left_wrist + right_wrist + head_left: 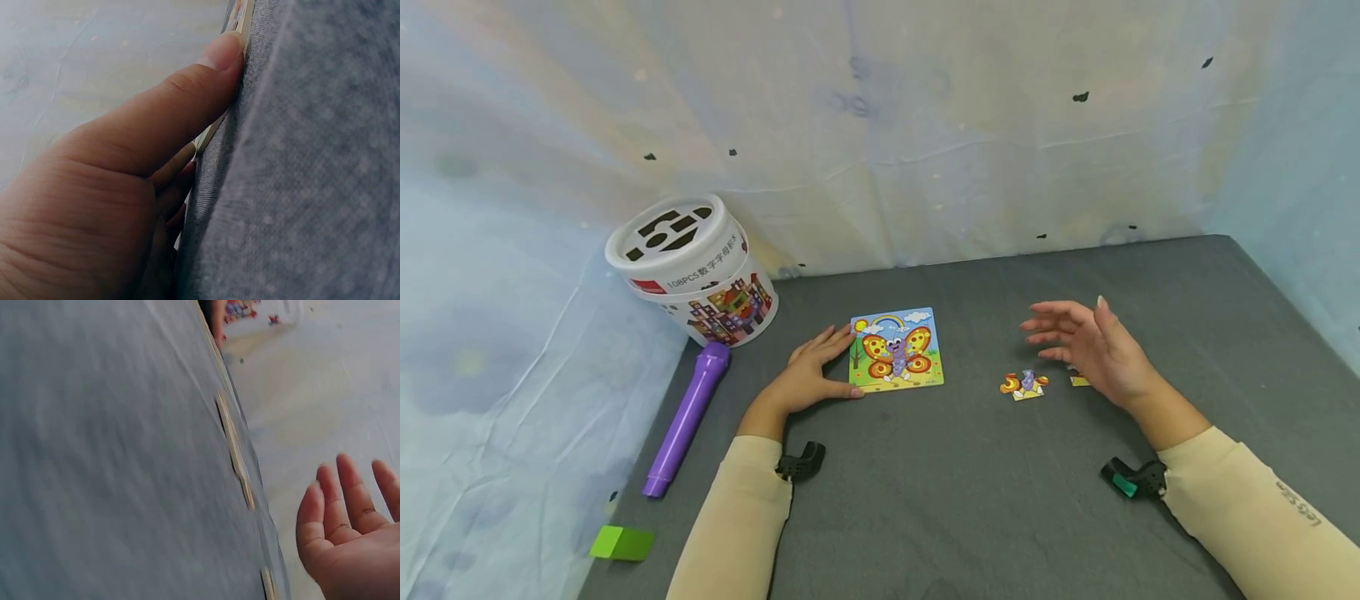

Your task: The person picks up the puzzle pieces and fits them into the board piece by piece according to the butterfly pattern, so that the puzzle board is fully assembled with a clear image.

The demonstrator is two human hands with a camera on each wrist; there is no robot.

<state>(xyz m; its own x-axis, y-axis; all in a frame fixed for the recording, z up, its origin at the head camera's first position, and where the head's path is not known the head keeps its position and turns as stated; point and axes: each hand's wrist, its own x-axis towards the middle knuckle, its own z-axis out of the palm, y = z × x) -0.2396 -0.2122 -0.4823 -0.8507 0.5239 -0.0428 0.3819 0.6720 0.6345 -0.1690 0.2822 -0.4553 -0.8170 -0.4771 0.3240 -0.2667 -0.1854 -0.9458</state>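
Observation:
A square puzzle board point(897, 350) with a butterfly, rainbow and sun on it lies flat on the grey table. My left hand point(815, 371) rests at its left side, index fingertip by the left edge and thumb at the lower left corner. In the left wrist view the straight thumb point(181, 100) touches the board's edge point(245, 25). To the right lies a puzzle piece point(1025, 384) with purple, orange and yellow parts. Another piece point(1078, 381) is partly hidden behind my right hand point(1097, 350), which hovers with fingers spread and holds nothing.
A white bucket point(696, 271) with a slotted lid stands at the back left. In front of it lies a purple tube point(687, 425), and a green block point(622, 543) sits near the left edge. A patterned cloth point(925, 142) hangs behind the table.

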